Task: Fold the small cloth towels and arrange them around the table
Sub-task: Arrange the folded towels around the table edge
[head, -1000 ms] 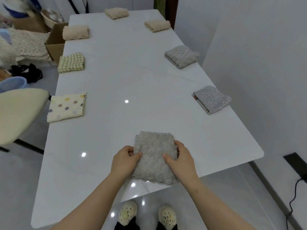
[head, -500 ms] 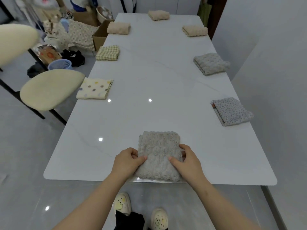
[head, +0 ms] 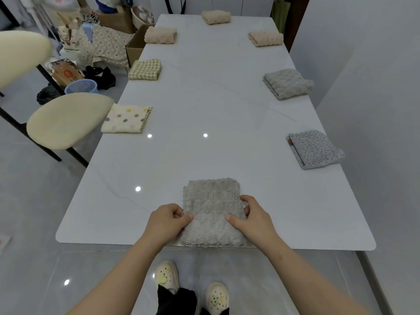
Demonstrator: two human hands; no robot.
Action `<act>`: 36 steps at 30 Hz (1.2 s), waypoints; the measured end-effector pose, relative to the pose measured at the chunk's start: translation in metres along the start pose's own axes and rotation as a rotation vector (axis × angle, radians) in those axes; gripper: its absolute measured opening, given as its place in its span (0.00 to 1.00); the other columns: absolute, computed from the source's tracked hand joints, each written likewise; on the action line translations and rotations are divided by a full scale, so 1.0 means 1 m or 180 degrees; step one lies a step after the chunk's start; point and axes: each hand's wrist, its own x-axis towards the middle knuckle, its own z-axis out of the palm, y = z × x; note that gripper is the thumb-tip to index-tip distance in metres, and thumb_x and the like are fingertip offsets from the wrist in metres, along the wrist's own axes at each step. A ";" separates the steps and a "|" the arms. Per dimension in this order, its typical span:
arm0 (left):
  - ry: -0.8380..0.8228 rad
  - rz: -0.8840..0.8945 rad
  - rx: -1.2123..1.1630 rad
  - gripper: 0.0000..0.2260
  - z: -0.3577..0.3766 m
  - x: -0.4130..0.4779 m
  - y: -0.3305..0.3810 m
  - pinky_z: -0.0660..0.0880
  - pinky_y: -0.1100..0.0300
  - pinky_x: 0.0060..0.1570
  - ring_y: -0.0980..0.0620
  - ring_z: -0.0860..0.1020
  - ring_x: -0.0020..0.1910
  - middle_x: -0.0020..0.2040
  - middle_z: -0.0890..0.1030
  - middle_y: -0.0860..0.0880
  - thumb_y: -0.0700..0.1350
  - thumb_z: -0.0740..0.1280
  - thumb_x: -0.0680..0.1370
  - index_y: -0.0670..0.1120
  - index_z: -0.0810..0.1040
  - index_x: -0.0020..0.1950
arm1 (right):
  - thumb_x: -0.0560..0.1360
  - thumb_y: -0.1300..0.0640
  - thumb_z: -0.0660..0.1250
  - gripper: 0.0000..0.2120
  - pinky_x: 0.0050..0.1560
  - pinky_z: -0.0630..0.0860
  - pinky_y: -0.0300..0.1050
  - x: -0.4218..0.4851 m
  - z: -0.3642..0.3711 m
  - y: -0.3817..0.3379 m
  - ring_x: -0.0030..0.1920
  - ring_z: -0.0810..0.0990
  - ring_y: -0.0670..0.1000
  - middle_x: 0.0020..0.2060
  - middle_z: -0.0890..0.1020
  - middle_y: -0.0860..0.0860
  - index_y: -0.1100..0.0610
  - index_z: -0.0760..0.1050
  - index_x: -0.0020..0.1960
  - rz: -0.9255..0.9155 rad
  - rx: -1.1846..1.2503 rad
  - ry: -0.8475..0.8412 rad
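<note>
- Pinching the grey towel (head: 211, 212) by its left edge with left hand (head: 167, 221), thumb on top.
- Gripping its right edge likewise with right hand (head: 254, 220).
- Lying folded at the near edge of the table (head: 204, 105).

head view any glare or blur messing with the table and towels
Head view: three light reflections glint on the glossy table, none over a towel; the cream chair at upper left is blurred; the grey towel at the near edge looks sharp; the wide lens exaggerates the table's taper.
</note>
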 end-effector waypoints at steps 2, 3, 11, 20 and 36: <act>-0.0017 -0.0024 -0.0024 0.14 0.000 0.000 0.000 0.70 0.59 0.37 0.53 0.73 0.30 0.28 0.75 0.50 0.46 0.71 0.72 0.46 0.71 0.31 | 0.71 0.52 0.71 0.31 0.49 0.66 0.35 0.000 0.001 0.000 0.51 0.74 0.46 0.53 0.76 0.49 0.54 0.62 0.70 -0.0016 -0.0005 -0.0004; -0.0025 -0.0030 -0.0026 0.14 0.000 0.001 0.000 0.70 0.59 0.37 0.53 0.73 0.29 0.28 0.75 0.50 0.46 0.72 0.72 0.46 0.71 0.31 | 0.71 0.52 0.70 0.31 0.49 0.66 0.35 -0.001 0.001 0.000 0.53 0.74 0.47 0.54 0.76 0.50 0.54 0.62 0.70 -0.0030 -0.0017 -0.0006; -0.0048 -0.0039 -0.0032 0.13 -0.001 0.000 0.001 0.73 0.57 0.40 0.52 0.74 0.31 0.30 0.76 0.48 0.47 0.72 0.72 0.45 0.72 0.32 | 0.72 0.53 0.70 0.29 0.44 0.66 0.35 -0.001 0.000 -0.002 0.49 0.73 0.46 0.49 0.73 0.46 0.55 0.63 0.69 -0.0095 -0.0173 -0.0062; -0.0072 0.0050 0.0137 0.13 -0.001 0.000 0.000 0.73 0.56 0.40 0.52 0.74 0.32 0.31 0.77 0.49 0.47 0.71 0.73 0.46 0.71 0.32 | 0.72 0.54 0.70 0.31 0.37 0.66 0.32 -0.001 -0.001 -0.001 0.45 0.73 0.44 0.46 0.75 0.44 0.54 0.60 0.70 -0.0118 -0.0164 -0.0091; -0.0071 0.0828 0.2249 0.28 0.011 -0.001 0.017 0.65 0.53 0.63 0.44 0.59 0.69 0.75 0.52 0.51 0.51 0.61 0.75 0.60 0.57 0.73 | 0.76 0.43 0.60 0.33 0.59 0.70 0.47 0.008 0.000 -0.007 0.70 0.62 0.49 0.71 0.55 0.49 0.49 0.49 0.75 -0.0325 -0.1238 -0.0076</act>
